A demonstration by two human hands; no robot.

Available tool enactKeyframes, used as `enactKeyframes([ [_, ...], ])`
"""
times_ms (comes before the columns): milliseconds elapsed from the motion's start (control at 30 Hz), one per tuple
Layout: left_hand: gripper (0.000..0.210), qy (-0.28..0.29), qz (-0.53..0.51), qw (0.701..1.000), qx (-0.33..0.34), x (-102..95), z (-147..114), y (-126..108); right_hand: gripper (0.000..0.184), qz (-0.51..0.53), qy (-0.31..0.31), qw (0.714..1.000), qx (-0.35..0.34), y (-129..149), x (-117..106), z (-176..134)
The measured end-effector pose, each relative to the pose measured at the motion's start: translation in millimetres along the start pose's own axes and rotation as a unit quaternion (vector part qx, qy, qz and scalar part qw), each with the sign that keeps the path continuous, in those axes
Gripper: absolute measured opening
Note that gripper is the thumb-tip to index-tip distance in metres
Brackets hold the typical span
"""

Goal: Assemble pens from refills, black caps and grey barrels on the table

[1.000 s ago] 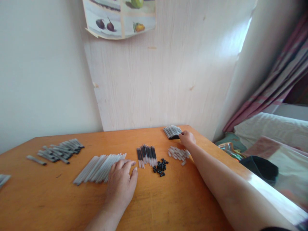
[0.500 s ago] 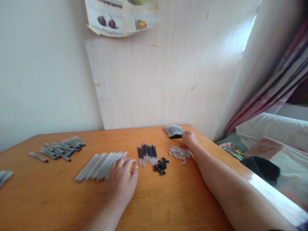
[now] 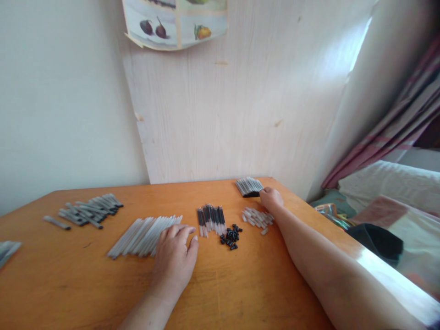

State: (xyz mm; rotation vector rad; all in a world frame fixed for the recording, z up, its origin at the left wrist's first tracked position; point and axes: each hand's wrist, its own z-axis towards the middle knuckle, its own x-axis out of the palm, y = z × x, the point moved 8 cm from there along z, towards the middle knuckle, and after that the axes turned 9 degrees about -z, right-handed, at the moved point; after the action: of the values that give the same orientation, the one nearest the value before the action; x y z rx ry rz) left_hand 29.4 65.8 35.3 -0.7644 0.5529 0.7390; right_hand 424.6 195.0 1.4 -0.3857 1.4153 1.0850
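My left hand [image 3: 177,250] rests palm down with its fingers stretched out, holding nothing visible. Its fingertips lie at the right end of a row of pale translucent tubes [image 3: 140,236], partly covering them. Far to the right, my right hand [image 3: 271,198] has its fingers closed at the edge of a neat stack of thin grey-white pieces with black ends [image 3: 249,185]. What it pinches, if anything, is hidden. Black-filled pen refills [image 3: 211,220] lie between the hands, with small black plugs [image 3: 232,236] in front. Short whitish sleeves [image 3: 257,217] lie just below my right hand.
On the left of the orange wooden table [image 3: 240,293] lies a loose pile of black-ended grey sticks [image 3: 91,211]. A greyish packet-like item [image 3: 8,252] is cut off at the left edge. Behind the table stands a pale panel [image 3: 240,114]; a black container [image 3: 376,243] is at right.
Both hands keep almost the same place and pose. The whole view has shifted very slightly; no piece has visibly moved on the table.
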Motion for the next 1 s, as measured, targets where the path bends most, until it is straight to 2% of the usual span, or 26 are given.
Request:
enactKeyframes([
  [567, 0.022, 0.003, 0.004, 1.000, -0.002, 1.4, -2, 1, 0.033, 0.057, -0.017, 0.998, -0.015, -1, -4, 2],
  [1000, 0.021, 0.000, -0.011, 1.000, -0.008, 1.6, -1, 2, 0.042, 0.152, -0.110, 0.982, -0.025, 11, -42, -8],
])
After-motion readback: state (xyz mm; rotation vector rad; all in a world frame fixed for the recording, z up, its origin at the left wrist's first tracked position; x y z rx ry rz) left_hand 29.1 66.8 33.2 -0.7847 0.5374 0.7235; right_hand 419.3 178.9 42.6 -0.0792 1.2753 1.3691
